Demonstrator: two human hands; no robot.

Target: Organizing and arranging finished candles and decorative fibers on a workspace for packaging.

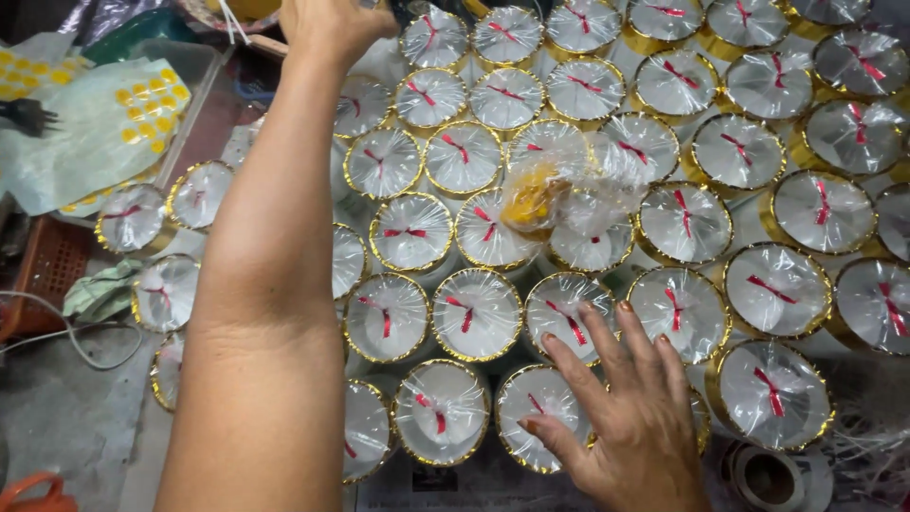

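head view: nearest, the right hand (630, 427) lies flat with fingers spread wide on gold-rimmed white candles (559, 313). beyond those candles sits a crumpled plastic bag (559, 194); farthest, the left hand (332, 24), grip unclear.

head view: worn on the person's head | faces steeply down | close over packed gold-rimmed wrapped candles (477, 313) | single view, nothing shared

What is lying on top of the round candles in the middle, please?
A crumpled clear plastic bag with something yellow inside lies across several wrapped candles. What the yellow thing is cannot be told, and the candle tops under the bag are partly hidden.
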